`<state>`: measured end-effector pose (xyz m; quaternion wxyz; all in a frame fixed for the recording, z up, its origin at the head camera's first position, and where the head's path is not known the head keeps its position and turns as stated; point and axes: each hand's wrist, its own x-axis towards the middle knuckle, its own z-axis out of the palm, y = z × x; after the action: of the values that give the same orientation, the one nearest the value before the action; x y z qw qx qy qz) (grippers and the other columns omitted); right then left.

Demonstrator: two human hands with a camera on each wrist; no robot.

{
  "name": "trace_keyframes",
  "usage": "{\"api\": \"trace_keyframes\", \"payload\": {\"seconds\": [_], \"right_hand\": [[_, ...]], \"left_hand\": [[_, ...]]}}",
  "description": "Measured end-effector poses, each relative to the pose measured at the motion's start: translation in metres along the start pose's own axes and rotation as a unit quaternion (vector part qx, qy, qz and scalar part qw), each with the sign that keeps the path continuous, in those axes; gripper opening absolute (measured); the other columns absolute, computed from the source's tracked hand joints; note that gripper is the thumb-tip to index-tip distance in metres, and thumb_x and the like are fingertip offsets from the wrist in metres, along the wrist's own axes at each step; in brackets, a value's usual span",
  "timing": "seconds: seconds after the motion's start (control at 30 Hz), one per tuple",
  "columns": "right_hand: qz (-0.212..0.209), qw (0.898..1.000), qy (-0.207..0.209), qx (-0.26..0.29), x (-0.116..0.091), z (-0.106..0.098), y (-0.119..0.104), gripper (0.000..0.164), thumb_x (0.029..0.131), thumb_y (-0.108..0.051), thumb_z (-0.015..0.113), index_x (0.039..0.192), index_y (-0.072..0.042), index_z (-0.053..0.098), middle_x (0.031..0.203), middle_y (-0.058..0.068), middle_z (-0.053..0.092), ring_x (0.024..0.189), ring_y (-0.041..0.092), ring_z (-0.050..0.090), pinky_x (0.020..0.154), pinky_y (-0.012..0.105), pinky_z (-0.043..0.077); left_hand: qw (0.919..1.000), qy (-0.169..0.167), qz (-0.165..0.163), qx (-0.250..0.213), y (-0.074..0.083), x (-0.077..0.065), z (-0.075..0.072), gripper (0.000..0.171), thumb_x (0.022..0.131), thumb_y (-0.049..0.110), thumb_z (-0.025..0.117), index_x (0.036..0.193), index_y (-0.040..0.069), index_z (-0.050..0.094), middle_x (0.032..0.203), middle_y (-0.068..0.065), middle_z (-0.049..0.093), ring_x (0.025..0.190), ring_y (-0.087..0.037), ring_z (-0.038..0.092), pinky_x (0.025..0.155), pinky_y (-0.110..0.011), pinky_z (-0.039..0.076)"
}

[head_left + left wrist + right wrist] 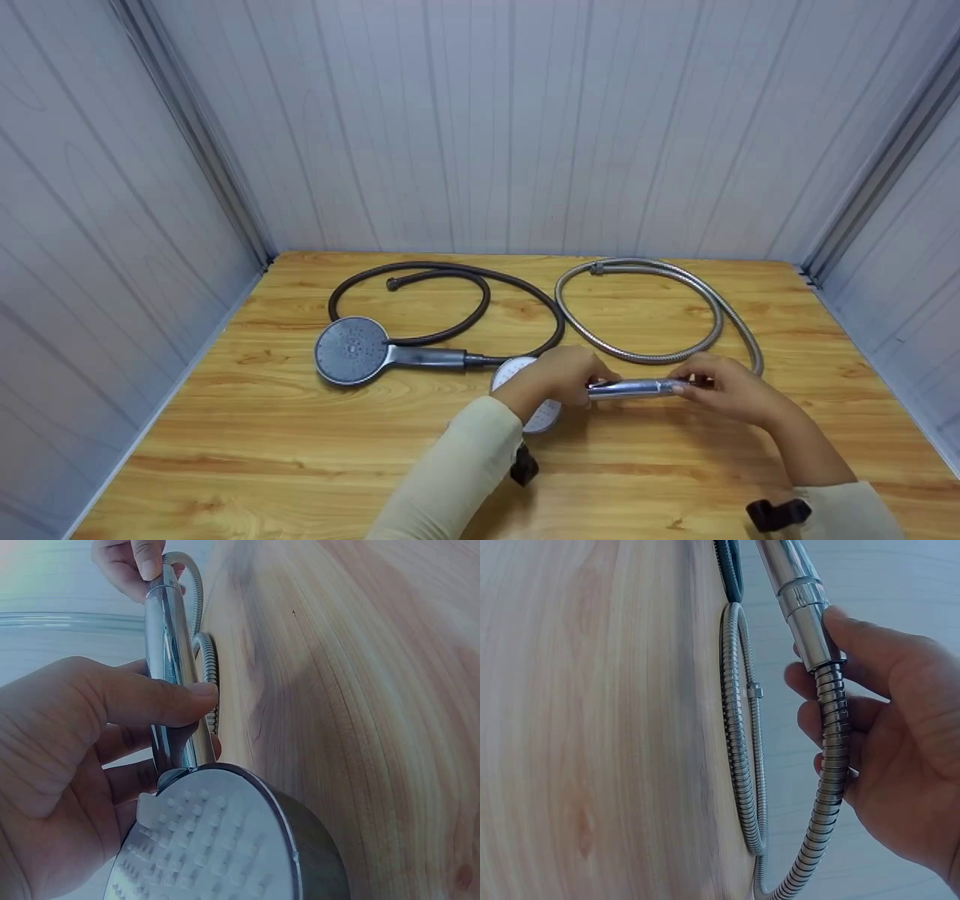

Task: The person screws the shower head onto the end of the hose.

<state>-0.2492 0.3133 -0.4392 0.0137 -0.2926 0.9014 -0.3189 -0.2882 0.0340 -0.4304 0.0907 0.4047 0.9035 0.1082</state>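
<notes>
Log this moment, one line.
left hand: grips chrome handle of round white-faced shower head; right hand: holds chrome connector of silver metal hose; grey round shower head: on woodgrain table

On the left of the wood-grained table (262,450), a dark grey shower head (351,350) is laid with its nozzle-dotted face turned up and its handle (427,358) pointed to the right. A dark hose (427,265) is joined to the handle's right end and is curved in a wide loop on the far side — its free end, fitted with a nut (392,284), is set within that loop. The table is bordered by a far wall (480,135), a left wall (90,247) and a right wall (915,300) — all pale, streaked with greyish lines.
</notes>
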Motion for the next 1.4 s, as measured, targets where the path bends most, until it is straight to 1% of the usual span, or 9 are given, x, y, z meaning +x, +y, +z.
{"api": "trace_keyframes", "payload": {"seconds": [0.1, 0.2, 0.4, 0.53, 0.7, 0.93, 1.0, 1.2, 1.4], "right_hand": [[0.001, 1.0, 0.01, -0.01, -0.0009, 0.0012, 0.0002, 0.021, 0.094, -0.022, 0.066, 0.109, -0.008, 0.067, 0.094, -0.004, 0.059, 0.076, 0.01, 0.051, 0.063, 0.027, 0.045], [0.006, 1.0, 0.012, -0.006, -0.0014, 0.0023, 0.0004, 0.026, 0.092, -0.022, 0.069, 0.111, -0.006, 0.064, 0.096, -0.002, 0.059, 0.079, 0.012, 0.053, 0.065, 0.028, 0.046], [0.003, 1.0, 0.015, 0.0, -0.0007, 0.0028, 0.0025, 0.023, 0.086, -0.01, 0.074, 0.106, -0.01, 0.063, 0.094, -0.002, 0.06, 0.079, 0.015, 0.054, 0.065, 0.028, 0.046], [0.001, 1.0, 0.01, 0.0, 0.0001, 0.0021, 0.0036, 0.022, 0.085, -0.007, 0.074, 0.103, -0.013, 0.062, 0.093, -0.003, 0.059, 0.079, 0.014, 0.054, 0.065, 0.029, 0.047], [-0.001, 1.0, 0.007, 0.001, 0.0003, 0.0014, 0.003, 0.021, 0.086, -0.008, 0.074, 0.102, -0.015, 0.062, 0.092, -0.004, 0.059, 0.078, 0.014, 0.053, 0.065, 0.029, 0.046], [-0.002, 1.0, 0.01, -0.001, 0.0001, 0.0016, 0.0034, 0.02, 0.085, -0.009, 0.074, 0.1, -0.016, 0.063, 0.091, -0.005, 0.059, 0.078, 0.013, 0.053, 0.064, 0.028, 0.046], [-0.004, 1.0, 0.011, -0.005, 0.0005, 0.0013, 0.0043, 0.021, 0.085, -0.008, 0.074, 0.1, -0.018, 0.063, 0.09, -0.006, 0.059, 0.077, 0.013, 0.053, 0.065, 0.028, 0.046], [-0.017, 1.0, 0.013, -0.001, 0.0006, 0.0019, 0.0056, 0.019, 0.086, -0.01, 0.074, 0.1, -0.017, 0.064, 0.09, -0.006, 0.06, 0.076, 0.012, 0.053, 0.064, 0.028, 0.046], [-0.026, 1.0, 0.012, 0.008, 0.0, 0.0022, 0.0052, 0.017, 0.087, -0.012, 0.073, 0.102, -0.014, 0.066, 0.091, -0.003, 0.062, 0.076, 0.012, 0.052, 0.062, 0.027, 0.045]], "left_hand": [[1.0, -0.003, 0.0, -0.004, -0.0003, -0.0002, -0.0002, 0.059, 0.077, 0.01, 0.081, 0.129, 0.031, 0.065, 0.079, 0.01, 0.063, 0.067, -0.007, 0.049, 0.058, -0.02, 0.039], [1.0, -0.004, -0.001, -0.008, -0.0006, -0.0002, -0.0004, 0.058, 0.077, 0.009, 0.081, 0.129, 0.03, 0.065, 0.08, 0.01, 0.063, 0.068, -0.007, 0.05, 0.059, -0.02, 0.04], [0.9999, -0.005, 0.0, -0.013, -0.0006, -0.0008, -0.0012, 0.057, 0.078, 0.008, 0.08, 0.129, 0.029, 0.066, 0.079, 0.009, 0.062, 0.068, -0.007, 0.051, 0.058, -0.02, 0.04], [0.9999, -0.006, 0.0, -0.009, -0.0002, -0.001, -0.0015, 0.057, 0.078, 0.006, 0.079, 0.129, 0.03, 0.066, 0.078, 0.009, 0.062, 0.067, -0.007, 0.05, 0.058, -0.02, 0.04], [0.9999, -0.01, -0.005, -0.006, 0.0008, -0.0004, -0.0019, 0.059, 0.077, 0.004, 0.078, 0.129, 0.031, 0.065, 0.08, 0.009, 0.063, 0.068, -0.007, 0.05, 0.058, -0.02, 0.04], [0.9999, -0.01, -0.008, -0.006, 0.0017, -0.0003, -0.0016, 0.058, 0.077, 0.011, 0.081, 0.129, 0.03, 0.065, 0.089, 0.008, 0.068, 0.073, -0.006, 0.053, 0.062, -0.021, 0.042], [0.9999, -0.011, -0.009, -0.007, 0.0017, -0.0004, -0.0018, 0.058, 0.077, 0.01, 0.081, 0.13, 0.03, 0.065, 0.09, 0.008, 0.068, 0.074, -0.006, 0.053, 0.062, -0.021, 0.043], [0.9998, -0.011, -0.007, -0.012, 0.0011, -0.0002, -0.0016, 0.059, 0.077, 0.007, 0.08, 0.129, 0.03, 0.065, 0.09, 0.008, 0.067, 0.074, -0.007, 0.053, 0.062, -0.02, 0.043], [0.9998, -0.012, -0.01, -0.011, 0.0012, 0.0004, -0.0013, 0.061, 0.076, 0.005, 0.079, 0.129, 0.031, 0.065, 0.09, 0.009, 0.067, 0.075, -0.007, 0.054, 0.063, -0.02, 0.043]]}}
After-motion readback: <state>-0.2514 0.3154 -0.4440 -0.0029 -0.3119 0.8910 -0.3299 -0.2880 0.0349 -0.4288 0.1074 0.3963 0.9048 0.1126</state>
